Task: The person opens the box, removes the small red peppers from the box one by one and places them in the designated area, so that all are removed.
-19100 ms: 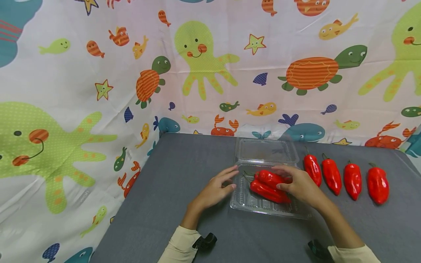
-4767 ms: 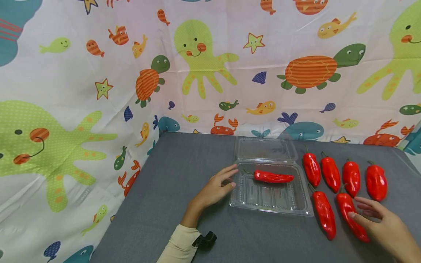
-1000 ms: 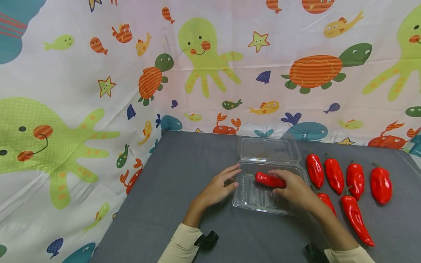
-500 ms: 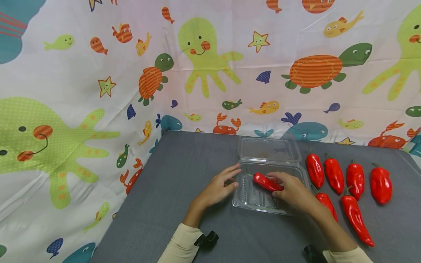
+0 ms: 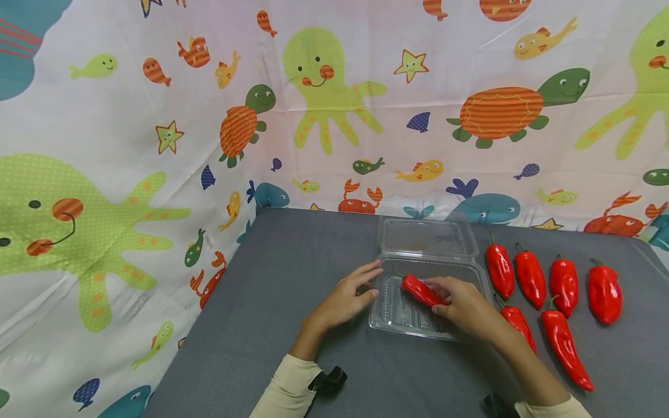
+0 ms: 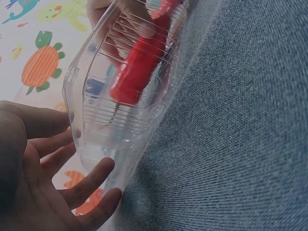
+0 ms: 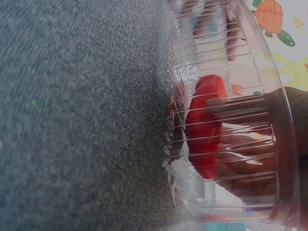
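In the head view a red pepper [image 5: 420, 290] lies slanted in the base of a clear plastic clamshell box [image 5: 407, 330], its stem toward the upper left. My right hand [image 5: 465, 305] reaches over the box's right side and pinches the pepper's lower end between thumb and fingers. Through the box wall, the right wrist view shows those fingers against the red pepper [image 7: 207, 127]. My left hand [image 5: 345, 299] stays at the box's left edge, fingers loosely bent, fingertips at the rim. The left wrist view shows its spread fingers around the corner of the box [image 6: 77, 101].
Several red peppers lie right of the box: a back row including one pepper [image 5: 500, 271], and a front pair with a long pepper [image 5: 567, 351]. The raised clear lid [image 5: 425, 238] reaches the patterned cloth [image 5: 334, 104] behind the grey table [image 5: 292, 249].
Earlier, two peppers were in the box; now one is there and two more lie on the table at right. Over the last second, my right hand has turned the pepper aslant. Left hand unmoved.
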`<action>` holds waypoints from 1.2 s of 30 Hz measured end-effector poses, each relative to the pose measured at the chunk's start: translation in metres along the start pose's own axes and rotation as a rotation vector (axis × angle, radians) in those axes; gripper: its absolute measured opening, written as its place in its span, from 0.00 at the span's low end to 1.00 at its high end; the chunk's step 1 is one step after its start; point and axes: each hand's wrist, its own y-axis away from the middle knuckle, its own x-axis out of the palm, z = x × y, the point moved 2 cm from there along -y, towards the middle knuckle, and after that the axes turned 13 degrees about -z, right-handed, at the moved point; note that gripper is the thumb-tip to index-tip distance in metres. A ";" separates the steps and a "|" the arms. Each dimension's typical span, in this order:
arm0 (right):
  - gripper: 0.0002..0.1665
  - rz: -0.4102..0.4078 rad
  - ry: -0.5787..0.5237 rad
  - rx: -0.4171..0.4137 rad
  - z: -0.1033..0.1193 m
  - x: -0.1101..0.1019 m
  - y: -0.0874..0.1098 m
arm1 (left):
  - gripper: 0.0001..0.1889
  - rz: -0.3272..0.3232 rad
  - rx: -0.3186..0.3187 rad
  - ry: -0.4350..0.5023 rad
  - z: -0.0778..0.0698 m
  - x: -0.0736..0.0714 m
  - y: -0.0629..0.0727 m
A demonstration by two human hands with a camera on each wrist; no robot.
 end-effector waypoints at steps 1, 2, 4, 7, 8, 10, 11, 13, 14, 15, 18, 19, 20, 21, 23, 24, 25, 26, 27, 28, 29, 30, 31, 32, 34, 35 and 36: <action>0.34 0.001 0.000 0.002 0.000 0.000 0.000 | 0.28 0.001 0.000 -0.001 0.000 0.000 0.000; 0.34 0.001 -0.003 0.005 0.001 -0.001 0.001 | 0.28 0.003 -0.003 -0.004 0.000 0.000 0.000; 0.34 -0.001 -0.009 0.003 0.001 -0.002 0.002 | 0.29 0.007 -0.011 -0.010 0.000 0.000 0.000; 0.34 -0.009 -0.023 -0.002 0.002 -0.003 0.003 | 0.29 0.009 -0.012 -0.014 0.000 -0.001 0.000; 0.34 -0.013 -0.031 -0.001 0.002 -0.004 0.004 | 0.29 0.010 -0.013 -0.014 0.001 -0.001 0.000; 0.34 -0.025 -0.042 -0.003 0.003 -0.005 0.006 | 0.28 0.007 -0.008 -0.008 0.001 -0.001 0.000; 0.34 -0.033 -0.050 -0.004 0.003 -0.005 0.006 | 0.28 0.007 -0.007 -0.005 0.001 -0.001 -0.001; 0.34 -0.046 -0.062 -0.003 0.004 -0.007 0.007 | 0.28 0.006 -0.010 -0.009 0.001 -0.001 -0.001; 0.34 -0.052 -0.067 -0.002 0.004 -0.008 0.008 | 0.28 0.005 -0.012 -0.007 0.002 -0.001 -0.001; 0.34 -0.057 -0.075 0.000 0.004 -0.010 0.009 | 0.28 0.004 -0.014 -0.007 0.002 -0.001 -0.001; 0.35 -0.069 -0.098 0.031 0.005 -0.014 0.011 | 0.28 0.004 -0.018 -0.009 0.003 -0.001 -0.001; 0.35 -0.073 -0.108 0.045 0.005 -0.016 0.013 | 0.28 0.003 -0.017 -0.007 0.003 0.000 -0.001; 0.36 -0.080 -0.119 0.057 0.006 -0.018 0.014 | 0.28 0.000 -0.015 -0.004 0.003 0.000 -0.001; 0.36 -0.089 -0.126 0.067 0.006 -0.020 0.015 | 0.28 0.000 -0.011 -0.003 0.003 0.000 -0.001; 0.37 -0.111 -0.134 0.076 0.006 -0.023 0.017 | 0.28 -0.002 -0.005 -0.002 0.003 0.000 -0.001; 0.38 -0.121 -0.135 0.081 0.006 -0.025 0.018 | 0.28 -0.001 -0.003 -0.003 0.002 0.000 -0.001; 0.38 -0.131 -0.136 0.088 0.007 -0.027 0.019 | 0.28 -0.001 -0.001 -0.005 0.002 0.000 -0.001; 0.39 -0.141 -0.137 0.094 0.007 -0.029 0.020 | 0.28 -0.001 0.000 -0.008 0.002 -0.001 -0.001; 0.39 -0.151 -0.134 0.097 0.006 -0.031 0.021 | 0.28 0.001 0.001 -0.009 0.001 -0.001 -0.001; 0.39 -0.160 -0.131 0.099 0.006 -0.033 0.022 | 0.28 0.002 0.001 -0.010 0.001 -0.001 -0.001; 0.39 -0.168 -0.129 0.101 0.006 -0.035 0.023 | 0.28 0.004 0.003 -0.011 0.001 -0.001 0.000; 0.39 -0.176 -0.126 0.100 0.006 -0.037 0.024 | 0.28 0.004 0.006 -0.012 0.000 -0.001 0.000; 0.39 -0.185 -0.119 0.098 0.005 -0.039 0.025 | 0.28 0.004 0.008 -0.012 0.000 -0.001 0.000; 0.39 -0.195 -0.111 0.094 0.005 -0.040 0.026 | 0.28 0.005 0.011 -0.014 0.000 -0.001 -0.001; 0.40 -0.212 -0.101 0.091 0.005 -0.045 0.029 | 0.28 0.006 0.014 -0.015 0.000 -0.001 -0.001; 0.40 -0.220 -0.099 0.094 0.005 -0.047 0.031 | 0.28 0.005 0.016 -0.017 0.000 -0.001 -0.001; 0.40 -0.230 -0.099 0.097 0.004 -0.049 0.032 | 0.28 0.006 0.015 -0.021 0.000 -0.001 -0.001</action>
